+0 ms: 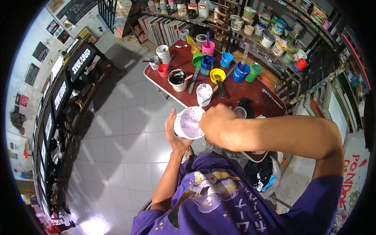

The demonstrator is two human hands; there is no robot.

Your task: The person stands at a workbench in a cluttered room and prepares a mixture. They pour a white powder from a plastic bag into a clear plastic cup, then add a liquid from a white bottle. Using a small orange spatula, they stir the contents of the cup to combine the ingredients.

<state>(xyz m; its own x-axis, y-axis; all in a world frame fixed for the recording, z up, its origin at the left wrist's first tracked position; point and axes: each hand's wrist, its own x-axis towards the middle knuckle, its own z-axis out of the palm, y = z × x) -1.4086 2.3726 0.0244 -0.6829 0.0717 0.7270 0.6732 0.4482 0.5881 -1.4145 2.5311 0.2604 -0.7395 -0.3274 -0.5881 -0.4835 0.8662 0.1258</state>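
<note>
My left hand [174,135] is wrapped round the side of a white plastic tub [189,123], which is tipped so that its opening faces me. Pale lilac-white paint coats the tub's inside. At the tub's right rim is my right hand [218,124], closed in a fist; whatever it grips is hidden behind the fingers. Just beyond the tub, a smaller white pot [204,94] with whitish paint stands at the edge of the dark red table [250,98]. A tub of black paint [178,80] sits to its left, and a yellow pot [217,75] holds a dark-smeared spatula [221,91].
Blue pots [240,72], a green jar [253,72] and a pink pot [208,47] crowd the table's far side. Shelves [270,39] of paint tubs rise behind. A rack of black shirts [60,92] lines the left. A bag of dark cloths [260,174] is at my right.
</note>
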